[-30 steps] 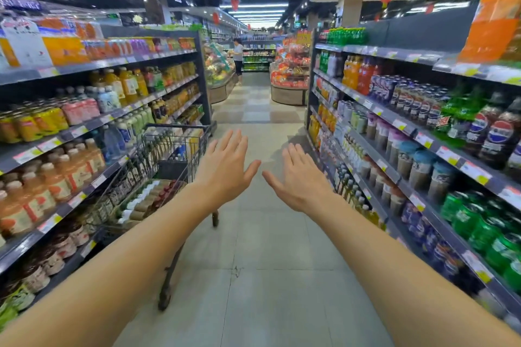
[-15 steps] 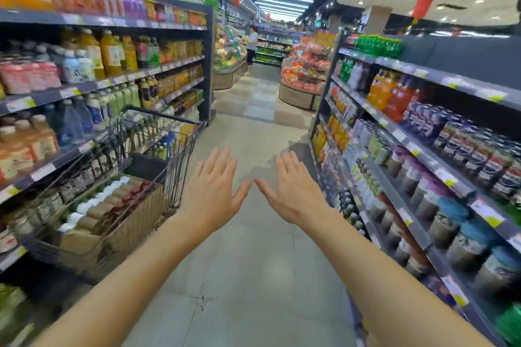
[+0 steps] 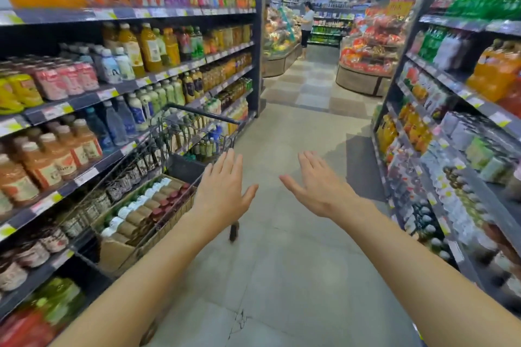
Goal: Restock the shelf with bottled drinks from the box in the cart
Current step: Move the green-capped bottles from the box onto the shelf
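Note:
A wire shopping cart (image 3: 194,118) stands against the left shelving (image 3: 84,98). Inside it sits an open cardboard box (image 3: 118,251) packed with several bottled drinks (image 3: 146,205) with white, brown and red caps. My left hand (image 3: 222,191) hovers flat, fingers spread, just right of the box and over the cart's near corner, holding nothing. My right hand (image 3: 318,186) is held out over the aisle floor, also open and holding nothing. The left shelves carry rows of juice, water and tea bottles.
A second shelving unit (image 3: 451,127) full of drinks lines the right side of the aisle. The tiled floor (image 3: 296,135) runs ahead to round display stands (image 3: 363,73). A person (image 3: 307,25) stands far down the aisle.
The view has swung left and closer to the cart, so the box and left shelves are larger. Both hands stay open and have drifted slightly apart.

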The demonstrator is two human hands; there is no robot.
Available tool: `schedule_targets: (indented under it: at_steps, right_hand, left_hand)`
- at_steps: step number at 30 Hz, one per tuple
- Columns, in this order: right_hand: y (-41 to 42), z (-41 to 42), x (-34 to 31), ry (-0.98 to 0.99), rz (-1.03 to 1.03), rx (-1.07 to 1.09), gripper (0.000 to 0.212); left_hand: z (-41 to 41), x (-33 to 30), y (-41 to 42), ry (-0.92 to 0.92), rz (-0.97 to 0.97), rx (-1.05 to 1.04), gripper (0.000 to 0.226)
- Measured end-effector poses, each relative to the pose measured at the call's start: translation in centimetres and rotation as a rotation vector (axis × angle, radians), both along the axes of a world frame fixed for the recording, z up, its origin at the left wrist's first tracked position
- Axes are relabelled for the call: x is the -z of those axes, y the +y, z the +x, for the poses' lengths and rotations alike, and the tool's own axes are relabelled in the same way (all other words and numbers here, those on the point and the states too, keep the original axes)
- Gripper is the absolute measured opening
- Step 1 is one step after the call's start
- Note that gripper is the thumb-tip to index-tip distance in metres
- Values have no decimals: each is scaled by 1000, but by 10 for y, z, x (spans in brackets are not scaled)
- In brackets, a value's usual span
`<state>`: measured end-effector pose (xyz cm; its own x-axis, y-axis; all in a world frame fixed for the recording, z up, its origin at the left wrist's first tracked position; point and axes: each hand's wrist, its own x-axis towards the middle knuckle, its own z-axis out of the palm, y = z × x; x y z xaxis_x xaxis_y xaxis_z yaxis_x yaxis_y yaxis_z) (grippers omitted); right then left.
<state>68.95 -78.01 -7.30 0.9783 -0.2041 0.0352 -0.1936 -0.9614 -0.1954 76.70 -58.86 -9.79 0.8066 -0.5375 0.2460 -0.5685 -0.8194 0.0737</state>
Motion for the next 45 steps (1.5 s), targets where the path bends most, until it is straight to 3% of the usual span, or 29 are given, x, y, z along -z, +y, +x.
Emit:
schedule_targets:
  at_steps: [3, 10, 19, 29, 37, 45]
  right_hand:
    - [-33, 49, 14, 71, 83, -48, 79]
    - [-52, 179, 22, -6, 85, -270, 80]
    - [40, 295, 71, 100, 127, -645, 81]
    - [134, 416, 119, 265, 17, -875, 67]
    - [203, 518, 169, 292, -42, -955, 68]
    - [260, 577, 243, 527, -16, -1001, 78]
  left_hand:
    - [34, 12, -14, 50, 41, -76, 77]
    - [98, 25, -14, 107, 25, -278, 74]
    - [150, 49, 62, 156, 29, -654, 77]
    - [225, 122, 172, 306, -68, -970, 83]
    - [318, 154, 206, 398, -125, -988, 78]
    - [382, 200, 227, 495, -139, -1050, 75]
